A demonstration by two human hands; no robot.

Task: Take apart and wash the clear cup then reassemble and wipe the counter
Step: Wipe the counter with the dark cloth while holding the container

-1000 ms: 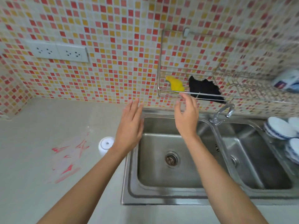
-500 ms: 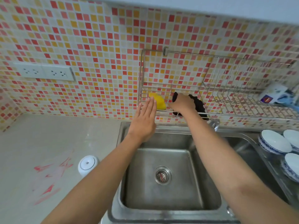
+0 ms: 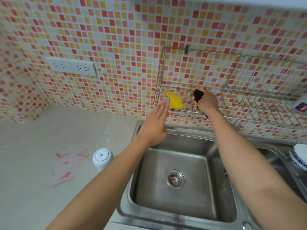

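Observation:
The cup (image 3: 101,159), white-lidded and seen from above, stands on the pale counter (image 3: 41,133) just left of the sink. Red smears (image 3: 66,168) mark the counter beside it. My right hand (image 3: 206,102) reaches into the wire wall rack (image 3: 159,90) and grips a black cloth (image 3: 198,94), which sticks out above my fingers. A yellow sponge (image 3: 175,101) lies in the rack to the cloth's left. My left hand (image 3: 155,126) hovers flat with straight fingers over the sink's back edge, fingertips near the rack's front wire, holding nothing.
A steel double sink (image 3: 216,163) lies below, its left basin holding only a drain strainer (image 3: 175,178). Blue-rimmed white bowls (image 3: 299,156) sit at the right edge. A white packet (image 3: 301,105) rests on the rack's right end. Wall sockets (image 3: 71,67) are at the left.
My right hand has closed round the black cloth in the rack and bunched it up. My left hand stays flat near the rack. The view has shifted slightly.

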